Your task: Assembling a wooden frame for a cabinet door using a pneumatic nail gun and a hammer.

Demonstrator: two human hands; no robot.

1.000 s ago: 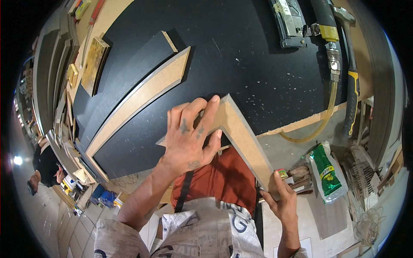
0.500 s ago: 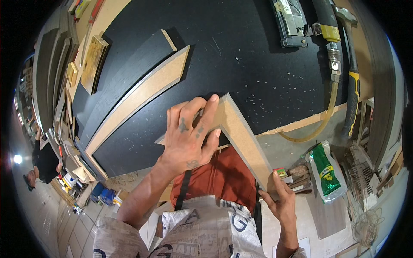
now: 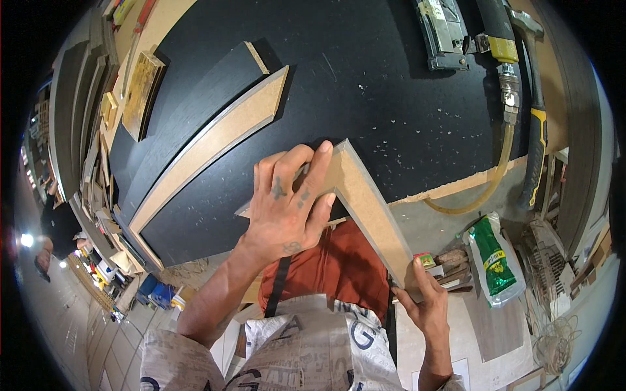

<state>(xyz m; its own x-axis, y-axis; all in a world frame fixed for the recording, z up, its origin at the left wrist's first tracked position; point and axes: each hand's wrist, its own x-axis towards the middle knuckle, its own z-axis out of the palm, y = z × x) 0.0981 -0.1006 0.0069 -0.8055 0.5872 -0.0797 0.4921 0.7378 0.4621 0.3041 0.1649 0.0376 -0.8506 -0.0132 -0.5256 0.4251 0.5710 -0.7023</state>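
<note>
An L-shaped piece of joined fibreboard strips [image 3: 372, 205] lies over the near edge of the black tabletop, its corner pointing away from me. My left hand [image 3: 287, 192] is wrapped over one arm of the piece, close to the corner, and hides most of that arm. At the near right end of the other arm, my right hand [image 3: 425, 296] grips the strip with the thumb and fingers. Left of my hands, another long angled frame of fibreboard strips [image 3: 215, 143] rests on the black tabletop [image 3: 326, 85] beside a dark board strip [image 3: 195, 117].
A nail gun [image 3: 443, 32] with an air hose [image 3: 502, 169] lies at the far right, next to a hammer [image 3: 536, 124]. A wood block [image 3: 142, 98] sits at the left. A green and white packet [image 3: 494, 260] is at the lower right. Another person [image 3: 59, 225] is at the far left.
My hands and the L-shaped piece have hardly moved. The person at the far left has shifted position.
</note>
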